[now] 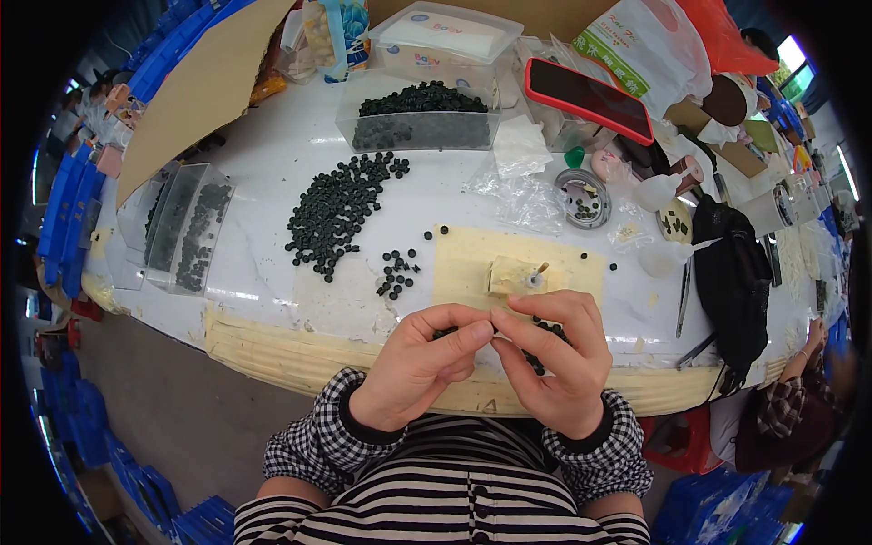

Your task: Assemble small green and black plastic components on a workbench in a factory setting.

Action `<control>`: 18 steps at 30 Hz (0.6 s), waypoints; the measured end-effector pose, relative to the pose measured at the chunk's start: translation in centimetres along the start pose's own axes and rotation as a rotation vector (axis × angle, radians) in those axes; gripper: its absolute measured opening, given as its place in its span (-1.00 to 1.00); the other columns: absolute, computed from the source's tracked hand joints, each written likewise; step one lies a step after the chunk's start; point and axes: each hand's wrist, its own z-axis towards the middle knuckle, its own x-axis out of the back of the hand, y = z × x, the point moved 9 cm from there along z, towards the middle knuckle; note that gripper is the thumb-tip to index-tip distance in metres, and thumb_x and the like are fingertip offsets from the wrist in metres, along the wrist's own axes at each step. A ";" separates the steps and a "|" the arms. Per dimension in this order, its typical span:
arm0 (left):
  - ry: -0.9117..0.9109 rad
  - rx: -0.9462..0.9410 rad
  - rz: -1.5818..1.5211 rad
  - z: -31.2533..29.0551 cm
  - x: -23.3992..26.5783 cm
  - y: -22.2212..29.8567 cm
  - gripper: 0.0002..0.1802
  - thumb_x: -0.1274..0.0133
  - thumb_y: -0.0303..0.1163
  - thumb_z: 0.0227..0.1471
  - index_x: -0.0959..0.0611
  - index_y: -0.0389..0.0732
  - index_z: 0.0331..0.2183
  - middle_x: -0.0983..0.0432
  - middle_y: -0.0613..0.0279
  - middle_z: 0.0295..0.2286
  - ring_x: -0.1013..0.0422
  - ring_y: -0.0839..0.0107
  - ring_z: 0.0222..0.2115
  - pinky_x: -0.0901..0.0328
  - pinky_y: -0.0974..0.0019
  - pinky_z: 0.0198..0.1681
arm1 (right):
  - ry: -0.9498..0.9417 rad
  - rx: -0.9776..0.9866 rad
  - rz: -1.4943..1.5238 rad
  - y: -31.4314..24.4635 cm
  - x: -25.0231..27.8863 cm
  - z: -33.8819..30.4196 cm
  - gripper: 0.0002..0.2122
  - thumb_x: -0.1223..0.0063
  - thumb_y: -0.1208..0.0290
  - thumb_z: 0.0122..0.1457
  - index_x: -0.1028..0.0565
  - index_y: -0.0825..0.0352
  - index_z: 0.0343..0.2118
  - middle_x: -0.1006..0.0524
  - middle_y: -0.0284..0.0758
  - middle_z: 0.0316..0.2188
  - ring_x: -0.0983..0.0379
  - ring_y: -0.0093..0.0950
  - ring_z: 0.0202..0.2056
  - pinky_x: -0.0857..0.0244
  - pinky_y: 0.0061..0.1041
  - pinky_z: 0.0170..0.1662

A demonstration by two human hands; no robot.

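My left hand (422,363) and my right hand (565,363) meet over the table's front edge. Thumbs and forefingers are closed on a small black round part (493,328), mostly hidden by the fingertips. More black parts (550,334) lie behind my right fingers. Just beyond my hands, a small yellowish block (509,275) with a short brown-tipped peg sits on a pale yellow sheet (459,263). To the left lies a loose cluster of black parts (397,274), with a larger pile (334,213) farther off.
A clear box of black parts (422,130) stands at the back, another clear box (191,232) at left. A red-cased phone (589,100) leans at back right. Tweezers (684,300) and a black pouch (731,282) lie at right. Someone's checked sleeve (783,406) shows far right.
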 end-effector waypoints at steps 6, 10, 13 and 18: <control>-0.092 0.040 -0.102 0.2 -0.3 -0.6 -0.81 0.10 -0.36 0.22 -0.57 -0.21 -0.24 -0.25 0.49 -0.63 -0.03 0.70 -0.66 0.01 0.57 -0.58 | 0.016 -0.015 0.026 0.2 0.3 0.2 -0.70 -0.28 0.65 -0.23 -0.60 0.28 -0.33 -0.52 -0.33 -0.31 -0.41 -0.34 -0.32 -0.32 -0.44 -0.29; -0.110 0.095 -0.174 0.4 -0.5 -0.7 -0.81 0.04 -0.39 0.19 -0.59 -0.25 -0.20 -0.22 0.53 -0.64 -0.01 0.71 -0.67 0.04 0.59 -0.60 | 0.007 -0.013 0.029 0.3 0.2 0.2 -0.72 -0.29 0.64 -0.24 -0.59 0.28 -0.36 -0.52 -0.34 -0.31 -0.41 -0.34 -0.32 -0.32 -0.44 -0.30; -0.075 0.086 -0.116 0.4 0.0 -0.7 -0.77 0.11 -0.38 0.21 -0.56 -0.25 -0.17 -0.38 0.46 -0.54 0.00 0.72 -0.68 0.04 0.61 -0.61 | -0.010 -0.001 0.016 0.1 0.3 0.4 -0.73 -0.31 0.60 -0.24 -0.59 0.28 -0.37 -0.52 -0.33 -0.30 -0.41 -0.35 -0.31 -0.32 -0.44 -0.29; -0.118 0.119 -0.138 0.2 -0.3 -0.7 -0.76 0.10 -0.38 0.20 -0.56 -0.28 -0.17 -0.41 0.45 -0.51 -0.01 0.72 -0.68 0.05 0.60 -0.62 | -0.006 0.044 -0.046 -0.3 0.3 0.3 -0.73 -0.34 0.55 -0.27 -0.59 0.28 -0.39 -0.52 -0.32 -0.30 -0.40 -0.33 -0.30 -0.34 -0.42 -0.29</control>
